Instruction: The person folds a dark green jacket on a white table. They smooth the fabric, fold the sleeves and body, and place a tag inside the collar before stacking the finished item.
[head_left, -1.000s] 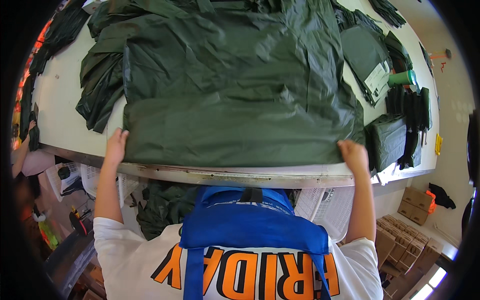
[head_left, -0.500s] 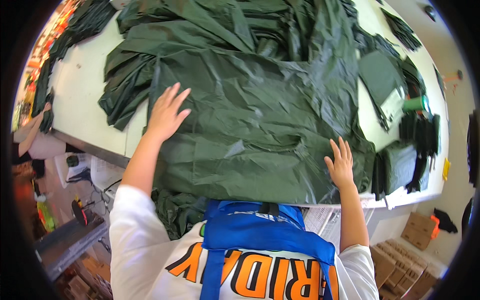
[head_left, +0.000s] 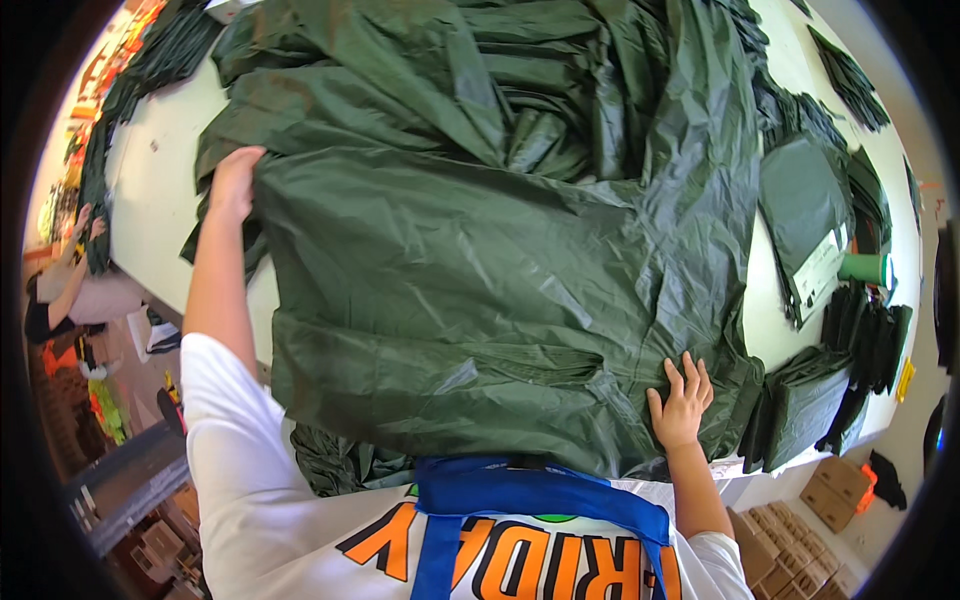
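A dark green, shiny waterproof garment [head_left: 450,270] lies spread over the near part of the table, with a long folded opening across its lower part. At its far left corner my left hand [head_left: 236,180] is closed on the edge, the fingertips partly hidden by the cloth. My right hand [head_left: 682,402] rests flat on the near right part of the garment, fingers spread and holding nothing. Beyond it, a heap of crumpled green garments [head_left: 420,70] covers the far middle of the table.
On the right of the white table [head_left: 160,200] are folded green bundles [head_left: 800,400], a flat green pouch [head_left: 805,200] and a green roll [head_left: 865,268]. Cardboard boxes [head_left: 790,540] stand on the floor at lower right. Another person's hands [head_left: 90,225] handle green cloth at far left.
My left hand has moved left and away from me, from lying open on the cloth to gripping its corner. The garment's left side has shifted left. My right hand stays flat, lower in view.
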